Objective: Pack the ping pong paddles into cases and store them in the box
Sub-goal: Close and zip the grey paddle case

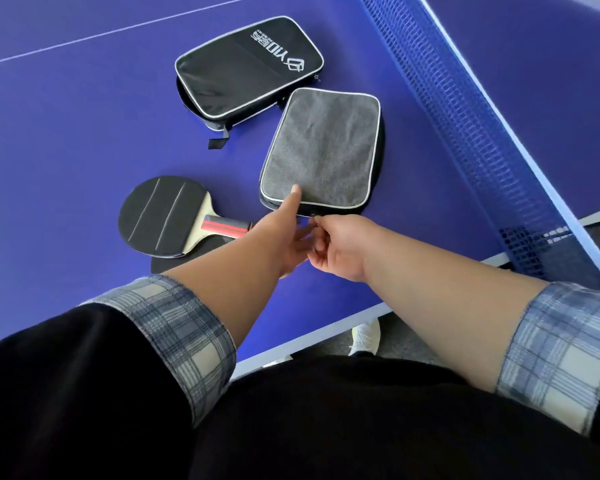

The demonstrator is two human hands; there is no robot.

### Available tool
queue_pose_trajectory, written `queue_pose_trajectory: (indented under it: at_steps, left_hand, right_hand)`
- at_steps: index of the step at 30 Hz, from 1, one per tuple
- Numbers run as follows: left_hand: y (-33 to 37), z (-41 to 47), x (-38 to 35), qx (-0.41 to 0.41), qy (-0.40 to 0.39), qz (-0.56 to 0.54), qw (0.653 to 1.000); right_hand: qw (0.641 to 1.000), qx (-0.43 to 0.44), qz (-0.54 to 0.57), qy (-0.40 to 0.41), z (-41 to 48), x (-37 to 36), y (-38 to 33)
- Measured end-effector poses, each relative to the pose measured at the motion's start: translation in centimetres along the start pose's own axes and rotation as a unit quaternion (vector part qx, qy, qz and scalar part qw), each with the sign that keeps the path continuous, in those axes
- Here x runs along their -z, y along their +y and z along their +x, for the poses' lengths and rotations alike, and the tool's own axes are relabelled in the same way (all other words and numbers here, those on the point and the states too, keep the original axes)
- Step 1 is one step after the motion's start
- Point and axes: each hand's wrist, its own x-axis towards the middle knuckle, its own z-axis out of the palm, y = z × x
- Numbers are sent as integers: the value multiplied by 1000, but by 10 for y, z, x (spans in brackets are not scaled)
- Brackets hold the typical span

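Paddles lie closest to me on the blue tabletop (66, 140), off to the left of the hands. One paddle (158, 214) rests face up, its black rubber crossed by three thin pale lines and its red-and-black handle pointing right toward the left wrist. It sits partly on top of a second paddle (174, 264), of which I see only a dark rounded edge before the left forearm hides the rest.

Both arms reach forward with their plaid cuffs rolled back. The left hand (286, 239) has its thumb straight, the tip pressing down on the near edge of the grey case (321, 150). Its other fingers stretch loosely toward the right hand (338, 245) and hold nothing. The right hand's fingers are curled and pinch the zipper pull (313, 217) at the middle of that same near edge.

The grey case lies flat with its fuzzy grey panel up, trimmed in white piping, with black fabric showing round its right and near sides. I cannot tell what is inside it.

Just beyond it, touching its far left corner, lies the black case (248, 67), with white lettering on top and a strap loop trailing from its near corner. Farther right, the blue net (465, 116) runs diagonally across the tabletop.
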Motion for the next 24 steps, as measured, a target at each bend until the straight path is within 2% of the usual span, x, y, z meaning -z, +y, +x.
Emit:
queue_pose_trajectory:
  at_steps: [4,8,13,19,24]
  left_hand:
    - [12,-10,-14,-34,-14,41,998]
    - [16,-12,-10,-66,2,21,998]
    - [20,-14,7,-87,63,6,994]
    - [13,-24,11,-94,134,-39,986]
    - [6,-21,15,-98,173,-39,979]
  right_hand:
    - [999,24,-18,-29,-15,-1,-8]
    - [999,13,39,-3,-21,5,-12]
    - [995,15,94,6,-21,19,-10]
    - [995,9,102,-7,-25,16,-7]
    - [997,22,75,26,-22,16,-7]
